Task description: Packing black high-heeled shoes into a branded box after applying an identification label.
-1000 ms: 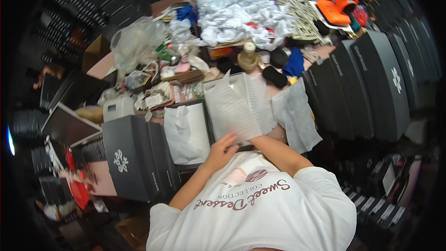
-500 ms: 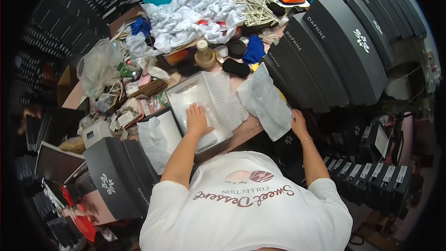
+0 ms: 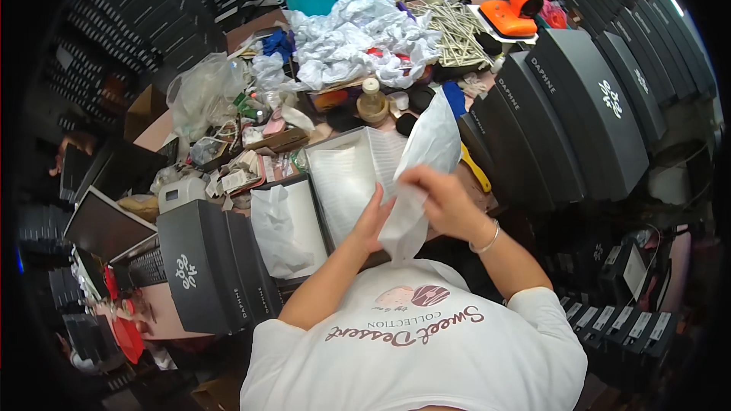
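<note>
A white, slightly see-through soft pouch (image 3: pixel 432 137) stands tilted in front of me, its upper end leaning to the far right. Pinched fingers of my right hand (image 3: pixel 449 202) grip it near its lower part. My left hand (image 3: pixel 370 221) has its fingers stretched out and rests against the pouch's left side, low down. What the pouch contains, if anything, cannot be seen. Just left of the pouch lies an open grey box (image 3: pixel 308 171) lined with white ribbed foam sheet (image 3: pixel 343 179). Beside that box, a second open box (image 3: pixel 329 237) holds white tissue paper (image 3: pixel 278 230).
Dark lidded boxes (image 3: pixel 525 137) stand in a row at the right; more dark boxes (image 3: pixel 194 266) stand at the left. Crumpled white paper (image 3: pixel 358 38), a bundle of pale sticks (image 3: pixel 461 34), a bottle (image 3: pixel 372 103) and a yellow-handled tool (image 3: pixel 477 167) lie beyond.
My right hand has raised the pouch and brought it left, towards the foam-lined box. My left hand has come off the foam lining and over to the pouch. The view has shifted.
</note>
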`<state>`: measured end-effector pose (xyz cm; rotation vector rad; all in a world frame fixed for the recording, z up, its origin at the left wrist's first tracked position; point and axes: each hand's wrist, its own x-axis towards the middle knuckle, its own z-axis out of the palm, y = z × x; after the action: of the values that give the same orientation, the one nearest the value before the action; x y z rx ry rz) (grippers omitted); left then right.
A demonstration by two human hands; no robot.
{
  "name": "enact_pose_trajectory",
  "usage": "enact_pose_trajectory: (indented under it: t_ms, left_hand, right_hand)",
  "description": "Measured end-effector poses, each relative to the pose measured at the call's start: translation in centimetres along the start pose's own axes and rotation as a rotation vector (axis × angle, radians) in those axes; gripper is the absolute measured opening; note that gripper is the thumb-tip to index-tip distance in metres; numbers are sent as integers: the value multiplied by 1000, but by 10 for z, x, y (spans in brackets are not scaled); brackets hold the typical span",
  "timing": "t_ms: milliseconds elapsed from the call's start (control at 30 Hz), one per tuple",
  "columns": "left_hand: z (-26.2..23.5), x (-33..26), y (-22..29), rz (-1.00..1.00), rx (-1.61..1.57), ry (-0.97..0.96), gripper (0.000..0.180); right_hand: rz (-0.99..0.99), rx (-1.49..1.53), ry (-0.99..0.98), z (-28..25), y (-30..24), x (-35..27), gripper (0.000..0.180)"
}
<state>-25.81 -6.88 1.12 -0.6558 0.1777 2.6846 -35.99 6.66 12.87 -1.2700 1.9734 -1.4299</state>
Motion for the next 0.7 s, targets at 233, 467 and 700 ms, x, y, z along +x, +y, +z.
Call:
enact_pose_trajectory:
  t_ms: [233,467,700]
  left_hand:
    - [-61,-48,13,556,839,212,72]
    - [-82,-42,95,820,947,646,67]
    - [-155,82,49,617,833,731,58]
  right_hand:
    - [392,766,-683,33,76,-62,49]
    - [271,150,-305,86,97,-25,76]
    - [477,38,-138,162,221,18,70]
